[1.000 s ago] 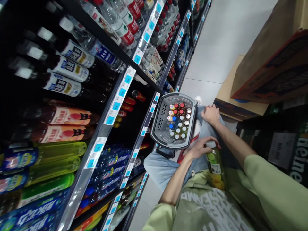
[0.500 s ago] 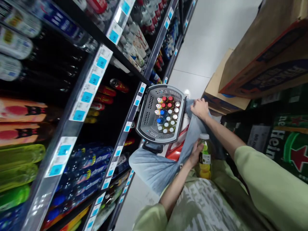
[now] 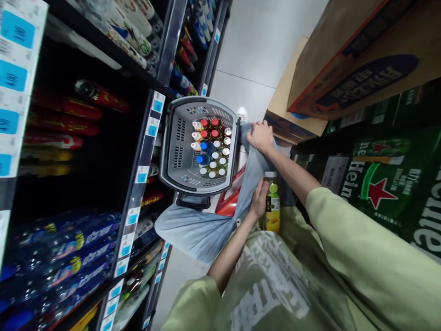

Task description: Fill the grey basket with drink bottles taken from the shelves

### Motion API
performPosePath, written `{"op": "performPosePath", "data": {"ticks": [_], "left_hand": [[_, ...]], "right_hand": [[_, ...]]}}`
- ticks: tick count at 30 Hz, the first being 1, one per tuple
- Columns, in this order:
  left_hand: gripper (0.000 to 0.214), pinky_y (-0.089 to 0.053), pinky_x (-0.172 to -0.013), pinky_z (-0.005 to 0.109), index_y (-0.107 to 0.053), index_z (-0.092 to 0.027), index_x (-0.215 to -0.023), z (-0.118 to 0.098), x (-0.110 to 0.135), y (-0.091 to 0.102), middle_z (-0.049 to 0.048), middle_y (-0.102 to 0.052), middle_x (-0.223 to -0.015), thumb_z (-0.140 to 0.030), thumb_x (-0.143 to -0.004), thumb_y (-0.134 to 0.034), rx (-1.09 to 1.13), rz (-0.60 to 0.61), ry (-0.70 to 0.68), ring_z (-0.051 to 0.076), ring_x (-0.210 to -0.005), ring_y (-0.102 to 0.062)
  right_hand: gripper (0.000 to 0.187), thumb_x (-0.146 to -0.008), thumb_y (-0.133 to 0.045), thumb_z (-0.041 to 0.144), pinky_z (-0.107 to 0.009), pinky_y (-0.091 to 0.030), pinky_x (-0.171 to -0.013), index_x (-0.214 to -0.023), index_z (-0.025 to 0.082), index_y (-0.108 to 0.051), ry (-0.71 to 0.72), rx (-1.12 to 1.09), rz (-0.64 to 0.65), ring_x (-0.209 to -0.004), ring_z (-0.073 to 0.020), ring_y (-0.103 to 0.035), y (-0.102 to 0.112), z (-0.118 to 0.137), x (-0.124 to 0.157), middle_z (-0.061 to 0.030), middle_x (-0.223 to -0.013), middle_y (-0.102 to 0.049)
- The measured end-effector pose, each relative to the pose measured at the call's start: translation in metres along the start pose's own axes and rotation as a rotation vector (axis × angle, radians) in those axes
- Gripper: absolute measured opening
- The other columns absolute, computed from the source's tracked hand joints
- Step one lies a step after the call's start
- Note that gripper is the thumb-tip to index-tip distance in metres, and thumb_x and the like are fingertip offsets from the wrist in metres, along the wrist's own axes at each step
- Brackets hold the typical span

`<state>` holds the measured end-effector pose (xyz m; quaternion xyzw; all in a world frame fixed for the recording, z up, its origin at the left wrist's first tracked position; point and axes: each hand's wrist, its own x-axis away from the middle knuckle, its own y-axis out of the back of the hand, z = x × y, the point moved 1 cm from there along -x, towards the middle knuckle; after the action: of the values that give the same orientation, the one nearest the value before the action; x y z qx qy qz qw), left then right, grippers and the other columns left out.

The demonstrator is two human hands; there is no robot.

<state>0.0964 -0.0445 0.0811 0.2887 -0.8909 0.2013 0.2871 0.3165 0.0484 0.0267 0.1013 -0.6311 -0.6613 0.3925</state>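
My left hand [image 3: 259, 198] is wrapped round a yellow-green drink bottle [image 3: 272, 207] with a white cap, held upright against my lap. My right hand [image 3: 261, 136] rests closed on my knee, gripping the light blue jeans [image 3: 206, 230]. Just left of both hands, a grey shopping basket [image 3: 179, 151] holds several bottles with red, blue, white and yellow caps [image 3: 212, 149]. The basket sits between my legs and the shelf front.
Dark shelving [image 3: 144, 151] with price tags runs along the left, stocked with bottled drinks [image 3: 62, 257]. Cardboard boxes [image 3: 344, 59] and green beer cases [image 3: 389, 184] stand on the right. A white tiled aisle [image 3: 262, 50] runs ahead. A red object [image 3: 229, 207] lies under my leg.
My left hand slid from the bottle's cap down to its side. The view swung down and left along the shelves; my right hand stayed on the knee.
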Motion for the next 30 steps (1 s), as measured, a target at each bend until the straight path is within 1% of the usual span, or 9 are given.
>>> {"op": "performPosePath", "data": {"ticks": [3, 5, 7, 10, 13, 16, 20, 24, 30], "left_hand": [[0.058, -0.043, -0.126, 0.043, -0.072, -0.015, -0.131, 0.0, 0.0, -0.002, 0.0148, -0.075, -0.141, -0.063, -0.102, -0.058, -0.003, -0.018, -0.004, 0.033, -0.142, -0.062], [0.055, -0.043, -0.126, 0.045, -0.071, -0.015, -0.131, 0.001, 0.003, -0.004, 0.0143, -0.075, -0.139, -0.06, -0.101, -0.059, -0.001, -0.015, 0.035, 0.033, -0.14, -0.062], [0.054, -0.048, -0.12, 0.045, -0.072, -0.016, -0.131, 0.003, 0.005, -0.005, 0.0136, -0.078, -0.131, -0.059, -0.101, -0.058, -0.008, 0.038, 0.085, 0.034, -0.132, -0.065], [0.053, -0.052, -0.112, 0.043, -0.069, -0.018, -0.13, 0.008, 0.006, -0.004, 0.0106, -0.077, -0.122, -0.061, -0.102, -0.054, -0.048, 0.081, 0.056, 0.03, -0.12, -0.068], [0.052, -0.052, -0.107, 0.043, -0.069, -0.018, -0.122, 0.011, 0.006, -0.002, 0.0103, -0.075, -0.113, -0.064, -0.1, -0.054, -0.082, 0.074, 0.03, 0.028, -0.109, -0.067], [0.056, -0.052, -0.105, 0.044, -0.069, -0.019, -0.116, 0.009, 0.009, -0.001, 0.0095, -0.072, -0.107, -0.069, -0.096, -0.054, -0.099, 0.074, 0.057, 0.028, -0.105, -0.065], [0.056, -0.052, -0.104, 0.043, -0.07, -0.022, -0.119, 0.002, 0.013, 0.0, 0.0099, -0.073, -0.11, -0.07, -0.096, -0.052, -0.128, 0.074, 0.084, 0.029, -0.107, -0.066], [0.054, -0.05, -0.112, 0.045, -0.07, -0.023, -0.131, -0.002, 0.015, 0.001, 0.0097, -0.074, -0.121, -0.064, -0.1, -0.051, -0.147, 0.078, 0.105, 0.03, -0.118, -0.067], [0.047, -0.049, -0.113, 0.045, -0.07, -0.021, -0.126, -0.005, 0.013, 0.002, 0.0092, -0.074, -0.119, -0.058, -0.101, -0.053, -0.104, 0.089, 0.1, 0.029, -0.117, -0.066]], "right_hand": [[0.046, -0.105, -0.04, 0.029, -0.056, -0.042, -0.11, -0.135, 0.009, -0.068, 0.021, -0.003, 0.024, -0.134, -0.0408, -0.05, 0.004, 0.001, 0.004, -0.0256, -0.14, -0.067], [0.047, -0.106, -0.04, 0.031, -0.054, -0.043, -0.107, -0.134, 0.008, -0.069, 0.028, -0.008, 0.043, -0.134, -0.0413, -0.05, 0.008, 0.002, 0.009, -0.0268, -0.139, -0.067], [0.047, -0.105, -0.041, 0.032, -0.054, -0.043, -0.104, -0.132, 0.007, -0.07, 0.018, -0.003, 0.053, -0.134, -0.043, -0.05, 0.01, 0.003, 0.013, -0.0281, -0.137, -0.068], [0.048, -0.105, -0.041, 0.034, -0.051, -0.042, -0.099, -0.131, 0.006, -0.071, 0.017, 0.025, 0.035, -0.132, -0.0426, -0.051, 0.009, 0.003, 0.017, -0.0293, -0.135, -0.069], [0.049, -0.106, -0.041, 0.036, -0.048, -0.041, -0.093, -0.127, 0.007, -0.074, 0.033, 0.062, 0.008, -0.128, -0.0393, -0.054, 0.006, 0.003, 0.019, -0.0272, -0.132, -0.071], [0.05, -0.106, -0.04, 0.036, -0.046, -0.04, -0.088, -0.126, 0.006, -0.075, 0.03, 0.114, -0.001, -0.125, -0.0379, -0.056, 0.005, 0.004, 0.021, -0.0262, -0.13, -0.072], [0.051, -0.106, -0.04, 0.036, -0.046, -0.04, -0.087, -0.128, 0.006, -0.075, 0.018, 0.138, -0.003, -0.124, -0.0386, -0.056, 0.006, 0.007, 0.023, -0.0266, -0.129, -0.071], [0.05, -0.106, -0.041, 0.035, -0.048, -0.041, -0.087, -0.128, 0.007, -0.076, 0.0, 0.133, 0.0, -0.122, -0.0393, -0.057, 0.006, 0.009, 0.022, -0.0272, -0.129, -0.072], [0.05, -0.105, -0.042, 0.034, -0.047, -0.041, -0.087, -0.128, 0.006, -0.076, 0.003, 0.128, -0.019, -0.122, -0.0384, -0.057, 0.008, 0.01, 0.023, -0.0264, -0.128, -0.072]]}}
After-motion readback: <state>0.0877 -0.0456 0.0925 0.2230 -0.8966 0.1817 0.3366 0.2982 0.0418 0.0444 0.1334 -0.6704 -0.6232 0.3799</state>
